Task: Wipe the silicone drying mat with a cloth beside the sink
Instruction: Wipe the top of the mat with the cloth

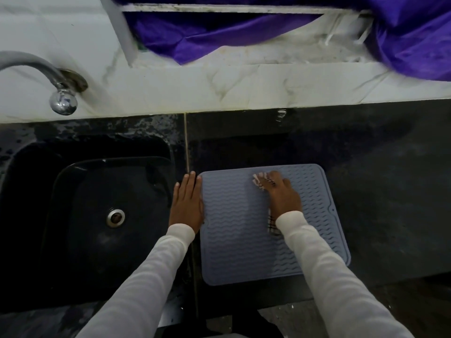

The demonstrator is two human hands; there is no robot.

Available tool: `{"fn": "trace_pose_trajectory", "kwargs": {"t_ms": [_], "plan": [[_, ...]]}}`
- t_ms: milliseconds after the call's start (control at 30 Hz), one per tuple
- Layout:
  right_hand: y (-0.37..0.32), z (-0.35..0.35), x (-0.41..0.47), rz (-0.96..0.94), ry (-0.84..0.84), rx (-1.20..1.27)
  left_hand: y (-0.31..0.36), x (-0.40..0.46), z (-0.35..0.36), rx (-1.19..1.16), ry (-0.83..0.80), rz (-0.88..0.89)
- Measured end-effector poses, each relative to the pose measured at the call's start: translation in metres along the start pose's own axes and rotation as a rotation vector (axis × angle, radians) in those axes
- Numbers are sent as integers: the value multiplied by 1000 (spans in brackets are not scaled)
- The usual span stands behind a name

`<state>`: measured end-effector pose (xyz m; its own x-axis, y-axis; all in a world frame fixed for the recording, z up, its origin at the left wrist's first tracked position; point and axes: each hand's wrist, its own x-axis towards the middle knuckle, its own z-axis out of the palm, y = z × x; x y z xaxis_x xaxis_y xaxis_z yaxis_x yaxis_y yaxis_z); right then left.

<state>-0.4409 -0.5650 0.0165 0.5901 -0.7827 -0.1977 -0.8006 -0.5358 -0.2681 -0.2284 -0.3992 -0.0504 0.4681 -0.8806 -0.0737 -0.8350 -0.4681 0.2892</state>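
A grey-blue silicone drying mat [234,240] with wavy ridges lies flat on the dark counter, just right of the sink. My right hand [283,196] presses a checked cloth [260,182] onto the mat's upper middle; the cloth shows past the fingertips and again under the wrist. The hand is blurred with motion. My left hand [186,203] lies flat with straight fingers on the mat's left edge and the counter beside it.
A black sink [73,191] with a metal drain [115,217] fills the left side. A chrome tap [58,91] curves out of the white marble backsplash. Purple fabric [402,32] hangs at the top. The dark counter [378,167] stretches to the right of the mat.
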Motion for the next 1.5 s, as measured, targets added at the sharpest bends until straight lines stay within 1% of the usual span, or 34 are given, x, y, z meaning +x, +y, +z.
{"fn": "trace_pose_trajectory", "kwargs": {"t_ms": [100,200,267,300,333,533,633,733,800,867,967,1000,1033,1100,1133,1233,1267,1400,1500], "plan": [[38,-18,1,158,19,73,3,1,-1,5,5,-2],[87,-30,2,245,29,54,3,1,-1,10,11,-4],[120,-36,6,378,63,94,3,2,-1,5,21,-1],[133,-36,7,415,81,109,3,2,0,3,23,0],[143,-35,7,408,106,96,4,2,0,3,27,1],[141,-38,7,307,159,11,3,2,1,-3,31,3],[138,-39,11,410,150,97,4,2,0,-8,40,5],[108,-42,13,437,144,146,5,3,-2,-29,47,4],[72,-38,15,354,172,228,4,2,-3,-33,50,4],[30,-26,19,262,148,257,4,2,-3,-45,48,3],[-51,-8,19,69,114,254,2,1,-4,-63,47,10],[-79,-4,17,-48,112,215,2,1,-4,-70,51,14],[-102,3,16,-125,105,177,3,1,-4,-78,58,16],[-140,18,14,-163,76,137,3,1,-4,-103,77,10],[-148,30,15,-156,47,112,3,2,-4,-112,78,3],[-150,54,14,-85,46,119,3,2,-3,-94,81,8],[-145,57,15,-98,54,96,3,2,-3,-75,84,12],[-127,51,21,-219,3,-37,1,2,3,-43,71,6],[-108,45,22,-242,-9,-63,2,2,3,-11,37,-2]]}}
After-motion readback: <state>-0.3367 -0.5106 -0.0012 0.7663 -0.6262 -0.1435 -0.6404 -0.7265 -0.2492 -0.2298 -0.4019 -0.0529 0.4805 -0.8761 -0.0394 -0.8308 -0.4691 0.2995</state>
